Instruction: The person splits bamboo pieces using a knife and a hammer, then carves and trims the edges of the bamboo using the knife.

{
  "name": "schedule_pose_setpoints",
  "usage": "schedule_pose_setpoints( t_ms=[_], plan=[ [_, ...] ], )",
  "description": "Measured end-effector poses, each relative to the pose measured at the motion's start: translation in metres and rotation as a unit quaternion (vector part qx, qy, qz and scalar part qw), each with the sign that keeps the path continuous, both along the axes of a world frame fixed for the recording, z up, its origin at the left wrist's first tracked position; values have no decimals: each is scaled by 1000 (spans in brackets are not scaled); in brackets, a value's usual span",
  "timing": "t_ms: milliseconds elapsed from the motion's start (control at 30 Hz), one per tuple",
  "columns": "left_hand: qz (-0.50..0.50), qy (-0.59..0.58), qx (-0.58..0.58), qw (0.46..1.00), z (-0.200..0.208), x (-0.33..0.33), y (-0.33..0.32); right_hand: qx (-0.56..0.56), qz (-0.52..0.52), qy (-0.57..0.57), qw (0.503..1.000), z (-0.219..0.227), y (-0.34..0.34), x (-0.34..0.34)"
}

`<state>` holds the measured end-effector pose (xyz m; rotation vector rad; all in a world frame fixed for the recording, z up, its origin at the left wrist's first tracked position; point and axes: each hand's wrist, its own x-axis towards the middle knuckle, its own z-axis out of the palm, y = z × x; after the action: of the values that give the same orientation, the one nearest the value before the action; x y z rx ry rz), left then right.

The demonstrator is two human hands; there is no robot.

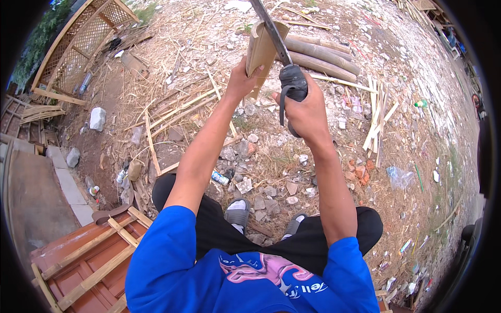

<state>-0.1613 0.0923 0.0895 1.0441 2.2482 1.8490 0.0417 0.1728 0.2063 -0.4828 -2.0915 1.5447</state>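
Plainly, the knife [282, 53] posed the main risk. The right hand [309, 112] was wrapped around its black handle [293, 82], a loose strap [282, 108] hung just left of that hand, and the blade rose beyond it, crossing the bamboo piece [259, 48]. The left hand [243, 81] gripped the lower part of that bamboo, near the knife; whether the edge touched it could not be told. A slip along the curved face could have carried the blade into the left fingers, since they lay so close. Bamboo held up in the air might have twisted under force, its split edges cutting the palm. The strap might have snagged. Bamboo poles [323, 58] lay just beyond the right hand, where a wide swing could have struck them. Nearer the body than both hands, the sandals [237, 218] rested among stones [267, 206], exposed to a dropped knife.
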Motion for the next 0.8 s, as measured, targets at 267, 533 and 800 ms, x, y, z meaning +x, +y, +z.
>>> schedule_pose_setpoints(
  t_ms=[267,533,800],
  plan=[
    [-78,-36,50,995,-34,26,41,22,-16,-68,997,29,2,39],
    [-65,-26,-80,994,-73,64,52,-6,-71,-41,997,-42,23,51],
    [-183,16,-330,926,9,23,25,-45,-57,-24,997,-51,12,40]
  ],
)
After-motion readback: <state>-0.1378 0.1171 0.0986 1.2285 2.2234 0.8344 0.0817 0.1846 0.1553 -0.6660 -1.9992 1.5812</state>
